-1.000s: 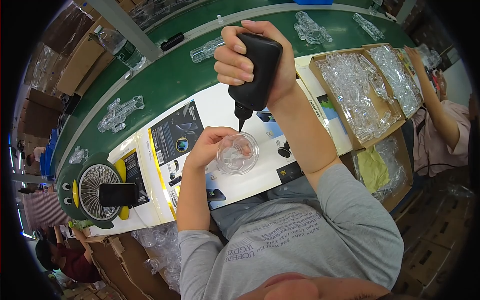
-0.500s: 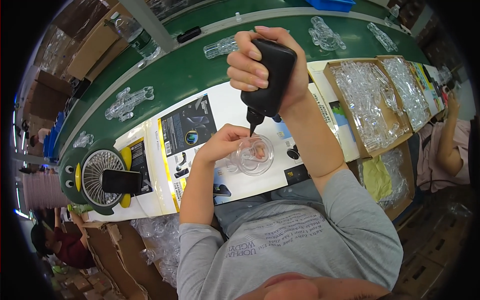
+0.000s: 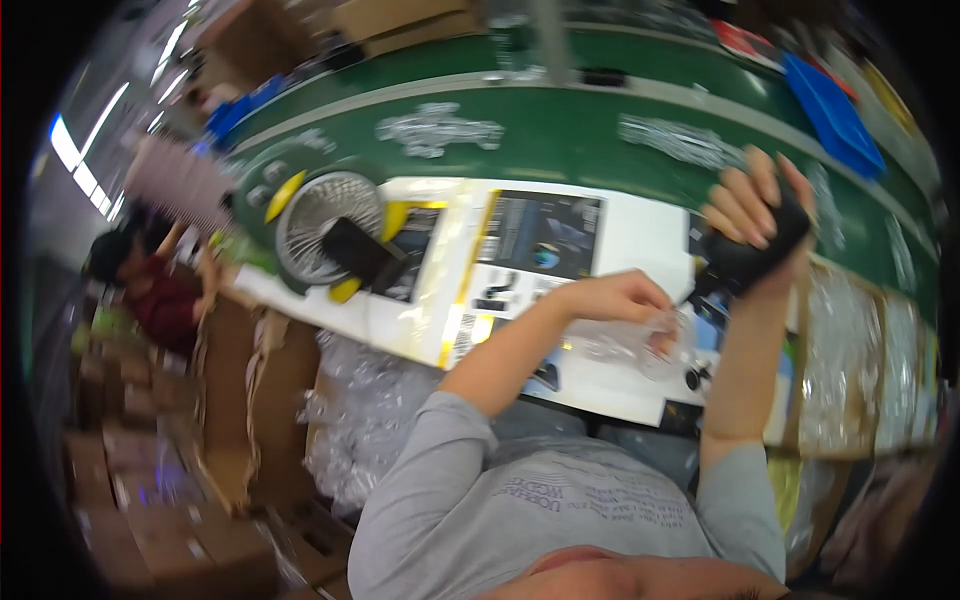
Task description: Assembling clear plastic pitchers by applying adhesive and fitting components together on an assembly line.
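— Right hand (image 3: 742, 207) and left hand (image 3: 622, 297) shift rightward in view. Grips?
— Right clasps the black bottle (image 3: 765, 255); left, the clear plastic part (image 3: 680, 350) (blurred), just beside the nozzle (image 3: 699, 289). Steadiness should aid accuracy.

The camera sits on the person's head (image 3: 590, 577) and looks down; the left hand (image 3: 625, 296) and right hand (image 3: 748, 205) are close below; the grey shirt (image 3: 590, 505) shows at the bottom; the green table (image 3: 560, 140) bends across the top.
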Available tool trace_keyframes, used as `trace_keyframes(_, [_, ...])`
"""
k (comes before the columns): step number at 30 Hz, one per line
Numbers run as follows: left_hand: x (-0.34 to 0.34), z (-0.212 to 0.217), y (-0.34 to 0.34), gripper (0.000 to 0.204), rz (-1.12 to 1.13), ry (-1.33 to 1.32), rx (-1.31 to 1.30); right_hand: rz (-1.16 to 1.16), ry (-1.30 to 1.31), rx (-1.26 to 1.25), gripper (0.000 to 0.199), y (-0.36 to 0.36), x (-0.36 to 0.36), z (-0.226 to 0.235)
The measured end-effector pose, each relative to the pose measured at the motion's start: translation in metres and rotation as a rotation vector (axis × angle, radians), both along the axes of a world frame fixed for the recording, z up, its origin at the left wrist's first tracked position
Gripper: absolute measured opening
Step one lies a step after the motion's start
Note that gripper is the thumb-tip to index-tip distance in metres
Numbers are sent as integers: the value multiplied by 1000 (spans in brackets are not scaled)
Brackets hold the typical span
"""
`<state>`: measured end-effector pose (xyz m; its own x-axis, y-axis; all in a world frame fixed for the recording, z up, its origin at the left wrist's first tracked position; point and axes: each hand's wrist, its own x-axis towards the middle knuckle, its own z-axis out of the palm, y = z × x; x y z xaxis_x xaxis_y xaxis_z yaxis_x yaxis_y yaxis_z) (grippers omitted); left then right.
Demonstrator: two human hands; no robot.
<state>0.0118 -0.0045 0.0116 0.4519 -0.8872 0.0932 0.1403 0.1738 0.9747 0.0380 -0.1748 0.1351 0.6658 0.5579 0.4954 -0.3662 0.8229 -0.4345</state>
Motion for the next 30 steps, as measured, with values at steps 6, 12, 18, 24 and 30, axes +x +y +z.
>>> trace_keyframes(6, [-7,9,-1,26,49,14,-57,-214,-71,55,24,-3,1,4])
trace_keyframes(12, [0,-1,12,32,225,81,-235,-591,-239,-145,35,-6,14,-12])
trace_keyframes(18, [14,0,24,30,362,205,-300,-1106,-502,-556,40,-15,34,-31])
trace_keyframes(24, [35,-11,42,38,584,342,-484,-1321,-1082,-1386,42,36,28,-25])
trace_keyframes(30, [46,-16,51,42,636,496,-708,-936,-1723,-1527,26,27,56,-83])
